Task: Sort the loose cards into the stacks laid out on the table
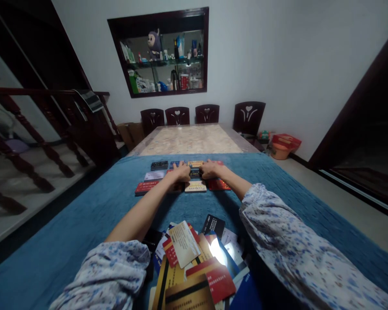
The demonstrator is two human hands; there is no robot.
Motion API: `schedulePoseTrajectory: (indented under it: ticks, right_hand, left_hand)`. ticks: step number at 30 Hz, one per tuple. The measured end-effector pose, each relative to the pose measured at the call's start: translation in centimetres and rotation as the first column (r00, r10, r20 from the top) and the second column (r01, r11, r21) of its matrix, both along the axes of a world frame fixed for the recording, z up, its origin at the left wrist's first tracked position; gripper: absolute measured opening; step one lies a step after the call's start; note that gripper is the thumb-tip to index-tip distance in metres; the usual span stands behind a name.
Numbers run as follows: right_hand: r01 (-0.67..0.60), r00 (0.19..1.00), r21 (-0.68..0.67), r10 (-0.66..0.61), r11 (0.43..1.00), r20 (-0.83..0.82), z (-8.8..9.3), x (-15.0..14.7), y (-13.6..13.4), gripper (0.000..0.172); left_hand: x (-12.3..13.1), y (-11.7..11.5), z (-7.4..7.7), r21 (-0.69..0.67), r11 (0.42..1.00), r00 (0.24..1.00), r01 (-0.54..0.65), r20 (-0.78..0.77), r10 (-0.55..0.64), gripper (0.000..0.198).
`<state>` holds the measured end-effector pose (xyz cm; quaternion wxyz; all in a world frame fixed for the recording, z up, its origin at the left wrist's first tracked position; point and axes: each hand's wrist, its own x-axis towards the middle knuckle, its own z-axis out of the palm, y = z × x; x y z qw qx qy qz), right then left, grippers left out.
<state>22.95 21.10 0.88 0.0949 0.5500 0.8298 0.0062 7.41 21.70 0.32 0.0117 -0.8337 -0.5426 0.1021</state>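
Note:
Both my hands meet at a small stack of black cards [195, 174] in the middle of neat rows of card stacks. My left hand [182, 171] is at its left side, fingers curled and thumb against the edge. From the right, my right hand [210, 169] closes its bent fingers on the opposite edge. Behind this stack lies a yellow card stack [195, 164], and in front a cream one [195, 187]. Red stacks [146, 187] and a whitish stack [154, 175] lie left; another red stack [220, 185] is at right. My hands partly cover neighbouring stacks.
A loose heap of mixed cards [184, 243] lies close to me between my forearms. Blue cloth [93, 215] covers the near table, with a bare stone-patterned top [194, 137] beyond. Dark chairs [177, 116] stand at the far end; a railing [35, 125] is at left.

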Motion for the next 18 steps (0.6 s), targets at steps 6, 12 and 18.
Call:
schedulePoseTrajectory:
  ticks: [6,12,18]
  right_hand:
    - [-0.006,1.0,0.007,0.006,1.0,0.001,0.3,0.3,-0.3,0.048]
    - [-0.032,0.999,0.038,0.033,0.999,-0.008,0.1,0.8,-0.3,0.047]
    - [-0.063,0.998,0.07,0.064,0.996,-0.001,0.2,1.7,-0.4,0.049]
  left_hand:
    - [-0.2,-0.3,0.2,0.031,0.999,1.0,0.013,-0.004,-0.013,0.049]
    - [-0.5,-0.8,0.3,0.078,0.995,0.998,0.059,0.006,-0.06,0.045]
    - [-0.9,-1.7,0.9,0.128,0.987,0.994,0.096,0.032,-0.101,0.044]
